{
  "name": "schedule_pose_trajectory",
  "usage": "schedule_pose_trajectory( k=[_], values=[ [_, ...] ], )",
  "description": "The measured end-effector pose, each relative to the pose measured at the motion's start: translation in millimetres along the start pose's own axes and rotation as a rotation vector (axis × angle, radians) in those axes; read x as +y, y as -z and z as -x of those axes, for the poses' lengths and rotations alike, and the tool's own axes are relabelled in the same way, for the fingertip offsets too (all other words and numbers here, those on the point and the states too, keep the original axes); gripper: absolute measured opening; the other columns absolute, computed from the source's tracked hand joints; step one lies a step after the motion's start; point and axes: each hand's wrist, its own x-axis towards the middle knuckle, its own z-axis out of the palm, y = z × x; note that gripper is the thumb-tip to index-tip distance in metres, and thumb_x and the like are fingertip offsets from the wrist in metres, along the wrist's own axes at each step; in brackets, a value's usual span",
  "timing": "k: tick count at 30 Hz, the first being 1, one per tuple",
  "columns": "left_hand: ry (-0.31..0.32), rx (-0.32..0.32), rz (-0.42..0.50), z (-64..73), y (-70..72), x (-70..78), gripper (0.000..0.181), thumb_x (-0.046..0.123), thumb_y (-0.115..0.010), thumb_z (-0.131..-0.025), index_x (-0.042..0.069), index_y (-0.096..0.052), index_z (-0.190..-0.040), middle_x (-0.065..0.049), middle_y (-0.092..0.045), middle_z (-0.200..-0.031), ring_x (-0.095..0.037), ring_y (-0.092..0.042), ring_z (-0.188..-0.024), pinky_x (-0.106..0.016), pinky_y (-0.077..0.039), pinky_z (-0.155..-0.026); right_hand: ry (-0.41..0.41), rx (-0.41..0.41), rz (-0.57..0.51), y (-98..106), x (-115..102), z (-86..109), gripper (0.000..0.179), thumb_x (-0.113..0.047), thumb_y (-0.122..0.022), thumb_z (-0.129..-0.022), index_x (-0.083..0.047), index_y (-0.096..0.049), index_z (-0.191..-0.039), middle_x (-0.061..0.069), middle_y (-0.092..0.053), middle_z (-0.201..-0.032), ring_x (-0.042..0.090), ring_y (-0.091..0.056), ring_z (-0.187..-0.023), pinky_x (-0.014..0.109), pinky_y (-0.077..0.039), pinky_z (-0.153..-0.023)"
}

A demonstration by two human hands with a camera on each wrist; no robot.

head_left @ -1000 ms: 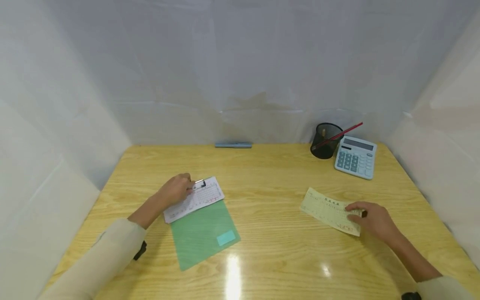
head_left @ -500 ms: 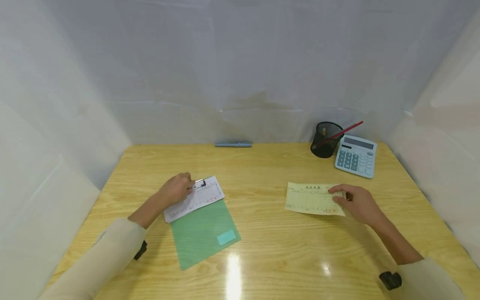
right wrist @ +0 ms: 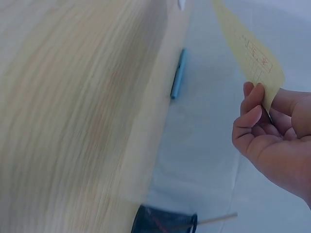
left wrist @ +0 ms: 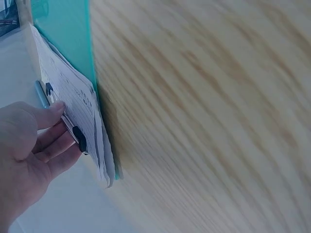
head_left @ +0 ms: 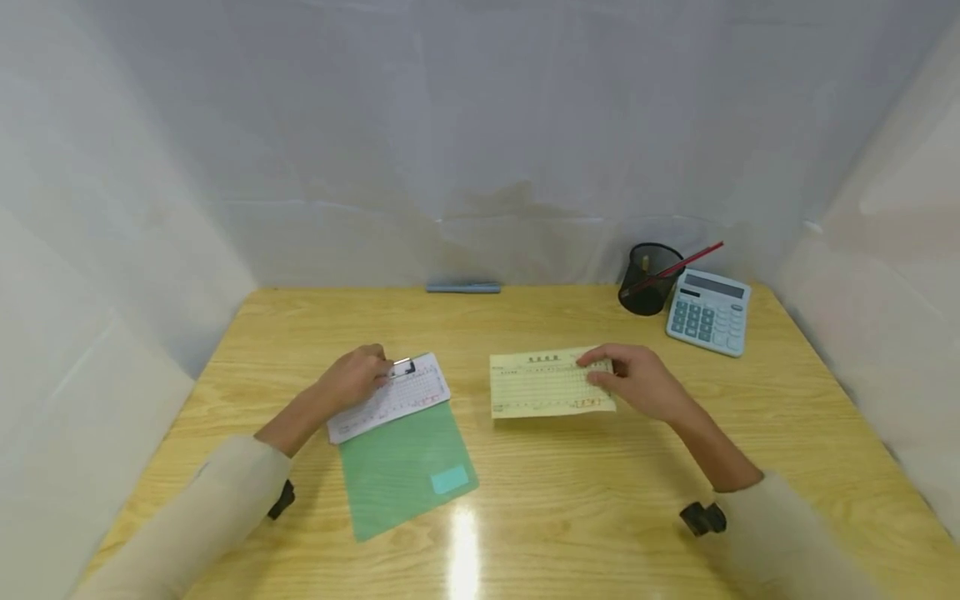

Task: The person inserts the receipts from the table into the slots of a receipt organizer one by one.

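Note:
My left hand (head_left: 356,379) pinches the wire handles of a black binder clip (left wrist: 78,139) at the top edge of a stack of white printed forms (head_left: 401,404). The stack covers the upper part of a translucent green folder (head_left: 405,471) with a light blue label. Between thumb and fingers, my right hand (head_left: 641,379) holds the right end of a yellow printed slip (head_left: 540,387) with red marks. That slip is just above the table, to the right of the white stack and apart from it. In the right wrist view the yellow slip (right wrist: 252,51) bends slightly.
A blue pen (head_left: 462,288) lies along the table's back edge. At the back right, a black mesh pen cup (head_left: 649,283) holds a red pencil (head_left: 693,257), beside a light blue calculator (head_left: 708,312). White sheeting (head_left: 480,150) walls the wooden table (head_left: 570,500).
My right hand has carried the yellow slip left, toward the white forms, and the slip has turned from tilted to nearly level. My left hand has stayed on the clip.

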Motion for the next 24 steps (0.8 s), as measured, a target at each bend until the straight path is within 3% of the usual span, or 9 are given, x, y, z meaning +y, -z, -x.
schedule_pose_trajectory(
  k=[5,8,12,16,21,24],
  values=[
    [0.007,-0.019,0.008,-5.5,0.9,5.2,0.021,0.008,-0.067,-0.086,-0.001,-0.069,-0.104,-0.015,-0.064,-0.097,-0.028,-0.063,-0.088,-0.038,-0.057,-0.077,0.007,-0.085,-0.079,-21,-23,-25.9,0.022,-0.013,-0.061,-0.092,-0.008,-0.067,-0.113,0.010,-0.064,-0.094,0.007,-0.035,-0.053,0.023,-0.036,-0.052],
    [0.023,-0.027,0.031,-11.3,0.4,7.5,0.021,0.008,-0.067,-0.086,0.000,-0.070,-0.106,-0.014,-0.065,-0.098,-0.026,-0.063,-0.088,-0.037,-0.057,-0.077,0.015,-0.127,-0.120,-37,-27,-40.2,0.021,-0.012,-0.061,-0.092,-0.007,-0.067,-0.112,0.013,-0.063,-0.088,0.007,-0.032,-0.052,0.022,-0.035,-0.052],
    [0.032,-0.028,0.052,-18.6,-1.4,10.9,0.022,0.008,-0.068,-0.086,0.000,-0.070,-0.106,-0.013,-0.066,-0.097,-0.024,-0.063,-0.086,-0.035,-0.057,-0.076,0.016,-0.184,-0.140,-63,-23,-58.5,0.020,-0.012,-0.063,-0.091,-0.008,-0.068,-0.110,0.012,-0.066,-0.097,0.009,-0.031,-0.051,0.022,-0.036,-0.053],
    [0.037,-0.030,0.037,-21.9,-1.8,14.8,0.024,0.008,-0.067,-0.086,0.000,-0.069,-0.109,-0.014,-0.065,-0.098,-0.025,-0.064,-0.087,-0.035,-0.058,-0.076,0.038,-0.253,-0.103,-85,-26,-73.8,0.018,-0.012,-0.063,-0.090,-0.009,-0.068,-0.108,0.010,-0.066,-0.113,0.010,-0.036,-0.059,0.022,-0.038,-0.058],
    [0.025,-0.025,-0.018,-24.7,-1.9,17.6,0.027,0.009,-0.067,-0.086,0.003,-0.068,-0.112,-0.014,-0.065,-0.098,-0.026,-0.064,-0.087,-0.035,-0.057,-0.076,0.064,-0.303,-0.044,-104,-30,-91.0,0.017,-0.013,-0.062,-0.091,-0.010,-0.068,-0.107,0.008,-0.066,-0.114,0.010,-0.045,-0.071,0.021,-0.041,-0.063],
    [0.010,-0.017,-0.042,-25.8,-2.0,18.7,0.027,0.010,-0.068,-0.086,0.003,-0.069,-0.112,-0.014,-0.065,-0.098,-0.026,-0.064,-0.087,-0.035,-0.058,-0.076,0.024,-0.302,-0.011,-112,-35,-99.7,0.016,-0.013,-0.064,-0.091,-0.012,-0.068,-0.106,0.005,-0.067,-0.112,0.011,-0.049,-0.074,0.021,-0.044,-0.064]
  ],
)
